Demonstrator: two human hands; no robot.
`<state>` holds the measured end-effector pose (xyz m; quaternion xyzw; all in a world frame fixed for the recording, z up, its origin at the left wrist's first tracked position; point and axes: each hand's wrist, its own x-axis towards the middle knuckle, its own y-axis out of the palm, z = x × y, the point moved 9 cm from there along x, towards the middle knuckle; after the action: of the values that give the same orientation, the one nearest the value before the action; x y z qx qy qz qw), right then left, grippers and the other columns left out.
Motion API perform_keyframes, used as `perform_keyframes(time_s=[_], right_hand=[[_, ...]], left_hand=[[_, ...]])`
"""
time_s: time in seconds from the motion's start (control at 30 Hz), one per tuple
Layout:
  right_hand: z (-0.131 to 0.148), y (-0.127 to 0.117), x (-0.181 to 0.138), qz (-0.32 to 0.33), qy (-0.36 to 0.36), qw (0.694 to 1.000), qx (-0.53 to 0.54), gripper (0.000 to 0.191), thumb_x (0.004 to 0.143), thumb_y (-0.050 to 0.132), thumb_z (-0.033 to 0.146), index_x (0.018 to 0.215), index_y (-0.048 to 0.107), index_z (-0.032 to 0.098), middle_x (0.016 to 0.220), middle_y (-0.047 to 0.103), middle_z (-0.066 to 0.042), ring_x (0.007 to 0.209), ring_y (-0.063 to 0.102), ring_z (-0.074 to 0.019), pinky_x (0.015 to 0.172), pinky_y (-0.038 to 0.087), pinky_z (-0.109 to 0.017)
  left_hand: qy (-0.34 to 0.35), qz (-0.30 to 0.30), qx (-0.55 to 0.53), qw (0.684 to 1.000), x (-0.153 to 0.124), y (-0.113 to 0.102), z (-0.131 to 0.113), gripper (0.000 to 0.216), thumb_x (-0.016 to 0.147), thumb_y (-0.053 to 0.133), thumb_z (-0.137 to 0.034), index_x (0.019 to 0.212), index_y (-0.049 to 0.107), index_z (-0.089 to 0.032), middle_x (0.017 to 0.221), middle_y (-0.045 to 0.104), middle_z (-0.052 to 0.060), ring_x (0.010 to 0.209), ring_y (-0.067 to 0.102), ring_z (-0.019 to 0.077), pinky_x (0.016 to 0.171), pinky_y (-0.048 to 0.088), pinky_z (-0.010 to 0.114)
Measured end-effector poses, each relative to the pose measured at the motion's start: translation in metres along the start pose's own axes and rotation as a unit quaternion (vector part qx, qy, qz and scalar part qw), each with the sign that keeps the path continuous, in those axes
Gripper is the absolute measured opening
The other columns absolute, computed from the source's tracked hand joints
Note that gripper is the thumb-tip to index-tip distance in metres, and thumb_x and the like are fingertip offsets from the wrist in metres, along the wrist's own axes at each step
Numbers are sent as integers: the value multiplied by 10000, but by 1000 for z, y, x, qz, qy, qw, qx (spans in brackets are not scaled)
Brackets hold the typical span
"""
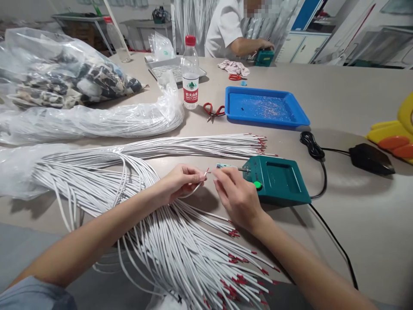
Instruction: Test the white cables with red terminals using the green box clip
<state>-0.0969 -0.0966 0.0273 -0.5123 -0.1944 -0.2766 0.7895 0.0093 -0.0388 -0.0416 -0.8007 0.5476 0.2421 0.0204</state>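
Note:
My left hand [183,183] pinches a white cable [192,191] close to its end, where thin red wire tips [207,171] stick out past the thumb. Just right of these tips is my right hand [237,193], its fingers bent and slightly apart, with no thing visible in them; its thumb is mostly hidden. Behind the right hand stands a green machine [279,178] with a bright green button and a small metal shaft on its left side. A large bundle of white cables [174,241] with red ends spreads beneath my forearms.
A second cable row [193,146] lies behind my hands. Farther back are a blue tray [267,107] with scraps, red-handled snippers [213,112] and a bottle [190,73]. A black pedal [371,158] and cord lie right. Across the table a person [226,30] handles a similar green machine.

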Motion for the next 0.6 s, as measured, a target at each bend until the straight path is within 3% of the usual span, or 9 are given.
perform_keyframes(time_s=[0.07,0.13,0.43,0.53,0.6], right_hand=[[7,2,-2,5,-71,995,-73,304,896,460,100,1177,548,174,973,617,-83,823,579,-152,648,437,-235],[9,3,-2,9,-91,991,-101,304,909,451,110,1186,552,186,962,624,-76,791,578,-139,636,425,-225],[-4,17,4,59,4,998,-26,251,939,386,195,915,636,184,903,609,-88,798,542,-168,676,369,-264],[-11,15,5,24,74,994,76,195,901,437,205,816,606,158,828,576,-80,753,519,-167,656,372,-268],[-20,17,3,7,163,964,208,152,858,491,211,747,574,151,739,540,-51,675,484,-147,609,367,-259]], left_hand=[[-37,15,-30,999,1,0,5,253,637,765,-293,627,616,-89,487,462,-38,377,331,-3,347,212,104],[-54,30,-39,997,2,1,8,226,656,751,-281,637,633,-90,483,475,-30,376,356,-2,351,232,96],[-24,62,3,998,1,9,9,183,686,717,-246,639,640,-88,517,526,-3,425,427,24,396,319,115],[85,30,133,987,-2,9,-7,232,752,652,-300,656,624,-91,525,528,8,439,446,54,407,342,150],[248,-29,290,924,-12,9,-31,219,795,597,-296,695,637,-106,570,567,28,511,511,92,473,407,184]])
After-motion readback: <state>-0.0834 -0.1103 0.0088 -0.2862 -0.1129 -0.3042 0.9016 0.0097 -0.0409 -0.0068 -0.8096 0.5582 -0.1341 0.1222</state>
